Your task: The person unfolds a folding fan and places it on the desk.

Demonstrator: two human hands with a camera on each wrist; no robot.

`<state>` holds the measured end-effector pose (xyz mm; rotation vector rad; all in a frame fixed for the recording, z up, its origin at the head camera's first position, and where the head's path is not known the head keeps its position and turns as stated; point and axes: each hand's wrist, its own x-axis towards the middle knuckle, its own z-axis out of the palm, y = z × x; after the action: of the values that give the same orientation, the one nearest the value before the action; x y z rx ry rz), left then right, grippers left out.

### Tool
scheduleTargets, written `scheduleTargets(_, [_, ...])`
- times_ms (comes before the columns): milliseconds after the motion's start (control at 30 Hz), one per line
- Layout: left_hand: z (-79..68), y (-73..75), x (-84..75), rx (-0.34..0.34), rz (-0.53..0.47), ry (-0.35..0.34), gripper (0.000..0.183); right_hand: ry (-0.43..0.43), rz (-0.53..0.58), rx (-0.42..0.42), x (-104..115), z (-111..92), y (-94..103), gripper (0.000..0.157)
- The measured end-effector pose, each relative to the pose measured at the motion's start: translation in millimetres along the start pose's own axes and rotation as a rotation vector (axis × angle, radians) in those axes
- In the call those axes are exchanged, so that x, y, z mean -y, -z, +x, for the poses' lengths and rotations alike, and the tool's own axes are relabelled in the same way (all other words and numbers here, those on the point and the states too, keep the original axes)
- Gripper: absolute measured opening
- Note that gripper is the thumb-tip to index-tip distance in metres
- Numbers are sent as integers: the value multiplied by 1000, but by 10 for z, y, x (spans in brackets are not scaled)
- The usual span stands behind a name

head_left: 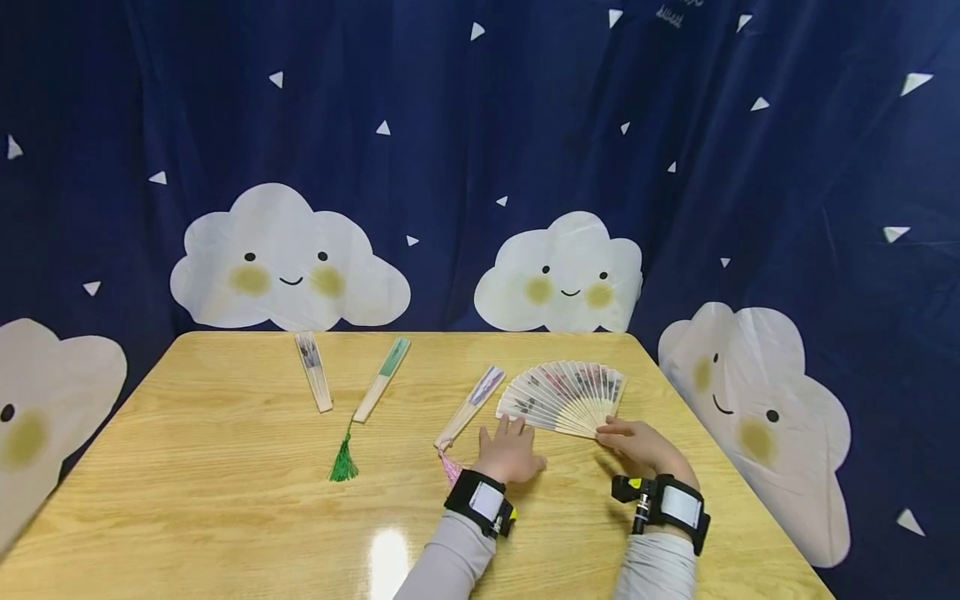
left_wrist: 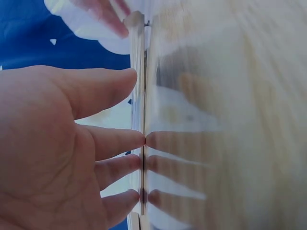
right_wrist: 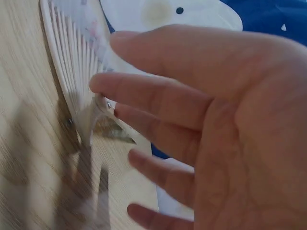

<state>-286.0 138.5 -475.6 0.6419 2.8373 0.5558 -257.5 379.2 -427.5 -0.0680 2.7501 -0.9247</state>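
Two hands of yours are at the spread fan [head_left: 562,396], which lies fanned out on the right side of the table [head_left: 225,517], its patterned arc away from you. Your left hand [head_left: 510,452] is wide, fingers extended and parted, with the fingertips down at the fan's near left edge. In the left wrist view your thumb stands well apart from the other fingers, and nothing is clasped between them.

Your right hand [head_left: 645,446] is at the fan's narrow end [right_wrist: 86,124], where the sticks come together. Its fingers are relaxed and separated, the index fingertip against the sticks by the pivot. A gap shows between your thumb and index finger, so you touch the fan there without gripping it; how firmly you press, I cannot tell.

Just left of the spread fan, a purple-topped folded fan [head_left: 471,407] lies slanted, its pink tassel [head_left: 450,468] partly behind your left wrist. Farther left lie a green-topped folded fan [head_left: 382,380] with a green tassel [head_left: 343,461] and a grey-patterned folded fan [head_left: 314,371], apart from both your hands.
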Motion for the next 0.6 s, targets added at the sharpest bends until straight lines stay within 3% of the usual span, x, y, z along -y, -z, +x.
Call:
scheduleTargets(300, [-53,78,12,-10,-16,-1,60,39,-3,89,43,-90,44,49])
scheduleTargets(600, [-71,90,13,0,-18,5,60,-48,1,75,175,-115,30,47])
